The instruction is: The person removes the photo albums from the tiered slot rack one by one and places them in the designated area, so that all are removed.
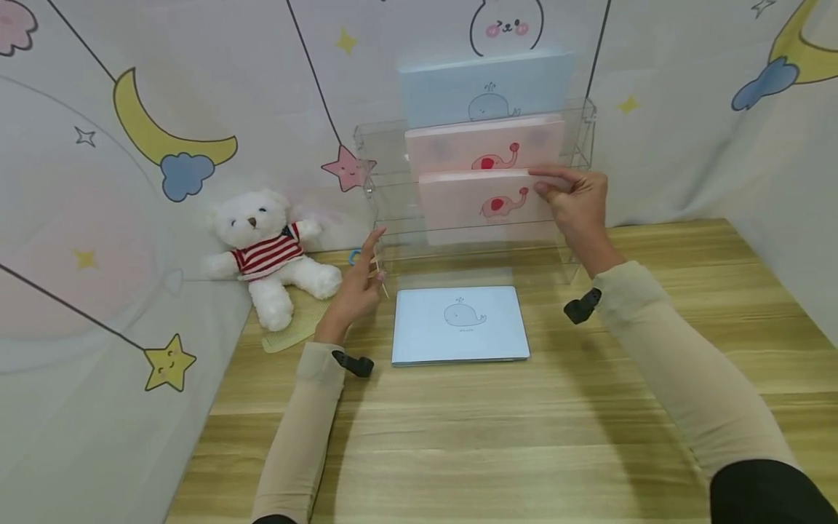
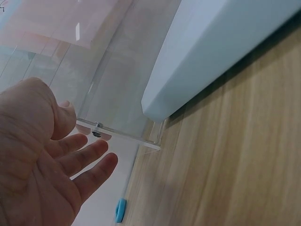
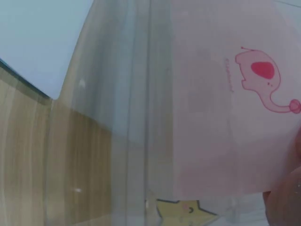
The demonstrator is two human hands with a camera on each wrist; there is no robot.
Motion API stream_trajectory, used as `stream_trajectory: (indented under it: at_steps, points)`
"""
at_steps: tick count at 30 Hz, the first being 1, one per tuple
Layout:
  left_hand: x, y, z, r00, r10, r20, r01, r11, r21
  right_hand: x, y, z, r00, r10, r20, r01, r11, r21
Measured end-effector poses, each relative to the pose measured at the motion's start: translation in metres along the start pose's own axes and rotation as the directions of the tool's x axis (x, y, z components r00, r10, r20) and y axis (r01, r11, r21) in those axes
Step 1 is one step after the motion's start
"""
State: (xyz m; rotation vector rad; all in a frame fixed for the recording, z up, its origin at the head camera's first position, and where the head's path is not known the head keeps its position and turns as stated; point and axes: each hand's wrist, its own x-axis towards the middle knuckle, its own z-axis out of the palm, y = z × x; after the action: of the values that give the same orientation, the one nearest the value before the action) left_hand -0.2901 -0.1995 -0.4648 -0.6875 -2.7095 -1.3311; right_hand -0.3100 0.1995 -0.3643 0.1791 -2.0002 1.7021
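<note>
My right hand (image 1: 581,207) pinches the upper right corner of a pink elephant notebook (image 1: 458,196), thumb on its front. The notebook stands in the front tier of a clear acrylic rack (image 1: 399,247). Only part of that hand's thumb (image 3: 286,200) enters the right wrist view, beside the printed elephant. My left hand (image 1: 356,295) is at the rack's left side panel, fingers extended and apart. In the left wrist view, its thumb is by the panel's edge and the other fingers (image 2: 96,181) lie on the outer side.
Behind stand another pink elephant notebook (image 1: 432,149) and a blue whale one (image 1: 432,94). A pale blue whale notebook (image 1: 425,327) lies on the wooden table (image 1: 511,451) before the rack. A white teddy bear (image 1: 268,251) sits at left on a yellowish mat (image 1: 291,327).
</note>
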Motion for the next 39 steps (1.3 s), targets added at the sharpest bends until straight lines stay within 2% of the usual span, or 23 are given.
stream_trajectory:
  at_steps: [15,19,24,30,39]
  points:
    - [0.000,0.002,0.000,1.000,-0.001,0.001,0.001,1.000,0.005,0.008,-0.044,-0.009,0.992,-0.070,-0.103,0.080,0.992,0.097]
    - [0.000,0.002,-0.001,1.000,-0.004,0.001,0.004,1.000,0.006,0.007,-0.051,-0.014,0.992,-0.055,-0.117,0.068,0.992,0.110]
    - [-0.001,0.002,-0.001,1.000,-0.002,-0.001,0.002,1.000,0.012,0.003,-0.058,-0.023,0.994,-0.020,-0.112,0.041,0.982,0.184]
    - [0.000,0.002,0.000,1.000,0.014,-0.003,-0.014,1.000,0.016,-0.005,-0.059,-0.038,0.994,-0.016,-0.109,0.045,0.963,0.265]
    - [-0.001,0.002,0.000,1.000,0.018,-0.013,-0.018,0.999,0.028,-0.024,-0.044,-0.063,0.991,0.014,-0.131,0.025,0.957,0.291]
